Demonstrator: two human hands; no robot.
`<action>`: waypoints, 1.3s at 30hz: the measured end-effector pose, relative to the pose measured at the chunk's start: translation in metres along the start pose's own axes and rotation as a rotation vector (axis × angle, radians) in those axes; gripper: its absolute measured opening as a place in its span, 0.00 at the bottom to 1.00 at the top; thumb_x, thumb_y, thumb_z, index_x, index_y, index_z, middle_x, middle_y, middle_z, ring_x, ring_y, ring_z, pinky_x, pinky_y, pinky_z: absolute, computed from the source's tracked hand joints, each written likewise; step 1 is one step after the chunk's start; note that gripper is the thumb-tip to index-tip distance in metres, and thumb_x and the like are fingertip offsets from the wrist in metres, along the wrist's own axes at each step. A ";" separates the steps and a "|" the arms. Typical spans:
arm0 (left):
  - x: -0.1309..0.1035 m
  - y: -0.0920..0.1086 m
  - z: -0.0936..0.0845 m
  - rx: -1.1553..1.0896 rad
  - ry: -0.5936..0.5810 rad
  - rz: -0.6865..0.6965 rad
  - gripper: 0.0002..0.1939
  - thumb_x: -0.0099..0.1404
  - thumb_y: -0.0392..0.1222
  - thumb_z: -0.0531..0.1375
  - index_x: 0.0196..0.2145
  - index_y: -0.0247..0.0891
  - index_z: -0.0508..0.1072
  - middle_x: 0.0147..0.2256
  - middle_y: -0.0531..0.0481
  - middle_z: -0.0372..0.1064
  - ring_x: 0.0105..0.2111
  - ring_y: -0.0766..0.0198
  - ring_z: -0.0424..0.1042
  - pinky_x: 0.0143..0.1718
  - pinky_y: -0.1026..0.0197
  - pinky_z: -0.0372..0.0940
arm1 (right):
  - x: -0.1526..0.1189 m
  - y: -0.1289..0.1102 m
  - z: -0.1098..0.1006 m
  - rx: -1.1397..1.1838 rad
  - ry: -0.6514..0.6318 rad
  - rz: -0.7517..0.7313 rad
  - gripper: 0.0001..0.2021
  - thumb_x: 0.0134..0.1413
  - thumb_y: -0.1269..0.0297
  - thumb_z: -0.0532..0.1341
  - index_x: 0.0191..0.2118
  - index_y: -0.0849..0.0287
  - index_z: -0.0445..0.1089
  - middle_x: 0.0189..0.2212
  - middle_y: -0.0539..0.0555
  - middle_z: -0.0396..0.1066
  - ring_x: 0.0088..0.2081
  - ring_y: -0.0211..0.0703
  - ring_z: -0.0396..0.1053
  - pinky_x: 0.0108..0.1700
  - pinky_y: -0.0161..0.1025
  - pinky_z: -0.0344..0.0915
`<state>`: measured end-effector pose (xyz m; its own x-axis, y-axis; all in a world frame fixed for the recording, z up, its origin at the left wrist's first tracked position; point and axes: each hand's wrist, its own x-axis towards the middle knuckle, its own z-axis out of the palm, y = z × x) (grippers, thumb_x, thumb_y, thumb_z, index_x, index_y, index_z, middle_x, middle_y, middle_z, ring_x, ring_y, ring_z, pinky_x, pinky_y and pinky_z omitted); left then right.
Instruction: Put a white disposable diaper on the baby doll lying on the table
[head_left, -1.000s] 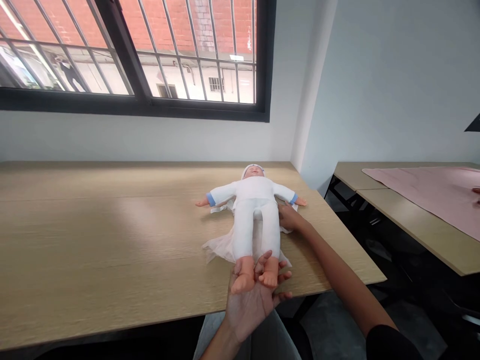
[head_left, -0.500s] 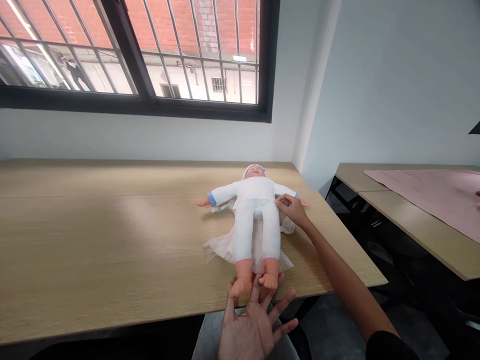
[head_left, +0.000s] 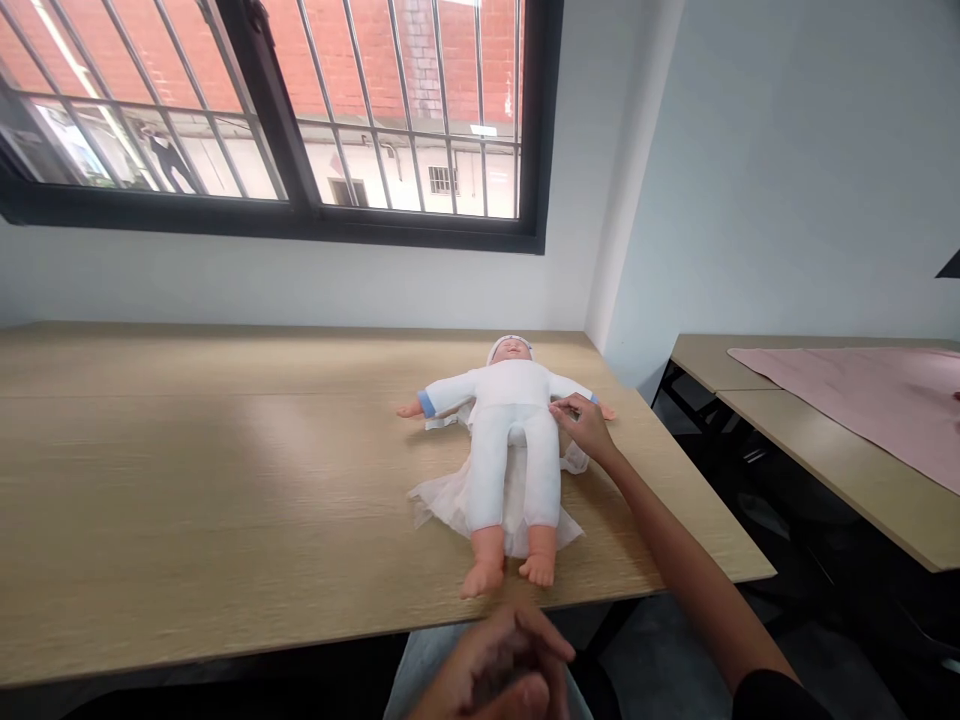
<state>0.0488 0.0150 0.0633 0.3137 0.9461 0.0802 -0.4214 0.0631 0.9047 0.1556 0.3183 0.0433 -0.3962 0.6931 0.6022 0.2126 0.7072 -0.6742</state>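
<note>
A baby doll point(head_left: 514, 385) lies face up on the wooden table, in a white long-sleeved top with blue cuffs, white trousers point(head_left: 487, 465) and a white cap. Its bare feet point toward me. Thin white fabric point(head_left: 450, 492) is spread beneath the doll and shows between and beside its legs. My right hand point(head_left: 583, 425) pinches the trousers at the hip on the right side. Below the feet, in front of the table edge, my left hand point(head_left: 510, 655) is half curled and slightly blurred, its thumb apart from the fingers, with nothing visible in it.
The wooden table point(head_left: 225, 500) extends far to the left. A barred window point(head_left: 420, 110) is in the wall behind. Across a gap on the right stands another table with a pink cloth point(head_left: 870, 390); part of a person's hand shows at the frame's right edge.
My left hand has drawn back from under the doll's feet, and its spread fingers have turned and curled. My right hand stays at the hip. The view has tilted slightly up.
</note>
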 end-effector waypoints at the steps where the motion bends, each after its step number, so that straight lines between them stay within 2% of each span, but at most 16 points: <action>1: 0.009 0.021 -0.001 0.111 0.047 0.066 0.07 0.62 0.43 0.60 0.36 0.40 0.74 0.27 0.50 0.70 0.26 0.66 0.68 0.31 0.62 0.59 | 0.000 0.000 0.000 -0.003 -0.001 -0.002 0.11 0.54 0.57 0.58 0.33 0.58 0.74 0.32 0.55 0.73 0.36 0.45 0.69 0.43 0.44 0.65; 2: 0.021 0.041 -0.003 0.231 0.080 0.143 0.06 0.62 0.43 0.60 0.31 0.38 0.73 0.25 0.50 0.69 0.26 0.65 0.68 0.31 0.62 0.60 | 0.000 0.000 0.001 -0.003 0.000 -0.001 0.11 0.54 0.57 0.58 0.33 0.58 0.73 0.32 0.55 0.72 0.36 0.44 0.69 0.43 0.44 0.65; 4: 0.052 0.078 -0.015 0.489 0.241 0.276 0.08 0.61 0.43 0.60 0.28 0.37 0.71 0.26 0.50 0.70 0.29 0.63 0.68 0.33 0.61 0.61 | -0.001 0.000 0.001 0.000 0.010 -0.002 0.11 0.54 0.57 0.58 0.32 0.59 0.72 0.32 0.54 0.72 0.35 0.44 0.69 0.43 0.44 0.66; 6: 0.085 0.103 -0.037 0.819 0.375 0.393 0.08 0.60 0.44 0.60 0.29 0.37 0.72 0.29 0.50 0.71 0.33 0.61 0.68 0.38 0.58 0.61 | -0.002 -0.003 0.002 0.009 0.020 -0.016 0.10 0.53 0.57 0.59 0.32 0.58 0.72 0.32 0.54 0.72 0.37 0.45 0.69 0.44 0.44 0.65; 7: 0.101 0.111 -0.050 0.978 0.406 0.401 0.07 0.60 0.44 0.60 0.30 0.37 0.72 0.31 0.50 0.71 0.34 0.60 0.68 0.41 0.57 0.61 | -0.002 -0.005 0.002 0.015 0.025 -0.028 0.09 0.53 0.58 0.59 0.33 0.58 0.71 0.33 0.55 0.72 0.38 0.45 0.69 0.45 0.44 0.65; 10: 0.139 0.118 -0.088 1.310 0.436 0.384 0.04 0.58 0.39 0.58 0.33 0.37 0.70 0.35 0.48 0.70 0.39 0.57 0.67 0.44 0.53 0.61 | -0.001 -0.016 0.006 0.015 0.010 -0.069 0.09 0.53 0.60 0.60 0.37 0.57 0.72 0.36 0.55 0.72 0.40 0.45 0.68 0.46 0.45 0.64; 12: 0.154 0.114 -0.107 1.454 0.383 0.312 0.06 0.57 0.35 0.57 0.34 0.37 0.70 0.37 0.46 0.69 0.41 0.55 0.67 0.45 0.52 0.62 | 0.002 -0.024 0.011 -0.014 -0.018 -0.097 0.09 0.52 0.61 0.60 0.39 0.56 0.72 0.36 0.54 0.72 0.40 0.45 0.67 0.47 0.45 0.64; 14: 0.163 0.109 -0.117 1.566 0.341 0.261 0.06 0.58 0.34 0.55 0.35 0.36 0.69 0.37 0.45 0.68 0.42 0.54 0.66 0.44 0.52 0.62 | 0.006 -0.031 0.016 -0.074 -0.040 -0.111 0.10 0.51 0.63 0.61 0.40 0.55 0.72 0.36 0.54 0.71 0.39 0.46 0.66 0.46 0.46 0.63; 17: 0.171 0.103 -0.120 1.704 0.312 0.257 0.07 0.60 0.32 0.52 0.32 0.36 0.69 0.34 0.45 0.66 0.40 0.54 0.65 0.41 0.54 0.62 | 0.012 -0.038 0.023 -0.185 -0.037 -0.088 0.07 0.50 0.66 0.60 0.37 0.56 0.72 0.33 0.53 0.70 0.38 0.46 0.65 0.45 0.45 0.63; 20: 0.173 0.102 -0.120 1.771 0.270 0.302 0.11 0.62 0.32 0.48 0.29 0.35 0.68 0.31 0.46 0.64 0.37 0.56 0.64 0.39 0.56 0.60 | 0.015 -0.040 0.025 -0.276 -0.023 -0.082 0.05 0.53 0.65 0.58 0.34 0.55 0.71 0.32 0.53 0.70 0.38 0.47 0.65 0.44 0.45 0.61; 23: 0.170 0.107 -0.122 1.736 0.232 0.323 0.11 0.63 0.34 0.46 0.30 0.34 0.67 0.31 0.47 0.64 0.37 0.58 0.63 0.39 0.58 0.59 | 0.013 -0.039 0.024 -0.298 -0.021 -0.106 0.06 0.57 0.64 0.56 0.33 0.55 0.70 0.33 0.54 0.70 0.39 0.48 0.65 0.44 0.46 0.59; 30: 0.164 0.129 -0.135 1.540 0.085 0.189 0.06 0.61 0.38 0.51 0.30 0.37 0.67 0.32 0.49 0.67 0.32 0.62 0.66 0.35 0.59 0.62 | 0.007 -0.040 0.019 -0.244 -0.060 -0.139 0.06 0.57 0.64 0.56 0.33 0.56 0.69 0.33 0.54 0.70 0.39 0.47 0.65 0.45 0.46 0.60; 32: 0.168 0.130 -0.138 1.527 0.093 0.183 0.07 0.61 0.40 0.52 0.30 0.37 0.68 0.32 0.49 0.68 0.33 0.61 0.67 0.36 0.59 0.63 | 0.007 -0.041 0.018 -0.221 -0.057 -0.145 0.06 0.57 0.65 0.56 0.33 0.55 0.69 0.33 0.53 0.70 0.39 0.47 0.65 0.46 0.46 0.60; 34: 0.174 0.126 -0.140 1.513 0.154 0.265 0.10 0.64 0.44 0.51 0.36 0.38 0.69 0.38 0.46 0.71 0.40 0.59 0.69 0.42 0.56 0.64 | 0.007 -0.040 0.019 -0.176 -0.029 -0.150 0.05 0.55 0.65 0.56 0.34 0.55 0.68 0.33 0.53 0.69 0.40 0.47 0.65 0.47 0.46 0.61; 36: 0.180 0.116 -0.141 1.536 0.190 0.359 0.18 0.67 0.48 0.48 0.48 0.39 0.67 0.51 0.43 0.67 0.52 0.56 0.64 0.53 0.52 0.58 | 0.006 -0.037 0.021 -0.115 0.011 -0.132 0.05 0.54 0.66 0.55 0.36 0.56 0.68 0.35 0.54 0.68 0.41 0.47 0.65 0.47 0.46 0.62; 39: 0.185 0.095 -0.140 1.668 0.058 0.356 0.26 0.67 0.53 0.47 0.59 0.41 0.59 0.62 0.43 0.53 0.64 0.52 0.46 0.62 0.44 0.43 | 0.005 -0.028 0.028 -0.022 0.065 -0.055 0.08 0.52 0.68 0.54 0.39 0.56 0.66 0.38 0.55 0.68 0.42 0.46 0.66 0.47 0.46 0.64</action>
<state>-0.0527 0.2402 0.1057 0.3630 0.8506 0.3804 0.8342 -0.4786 0.2741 0.1229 0.2983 0.0535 -0.3495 0.6603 0.6647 0.2122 0.7468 -0.6303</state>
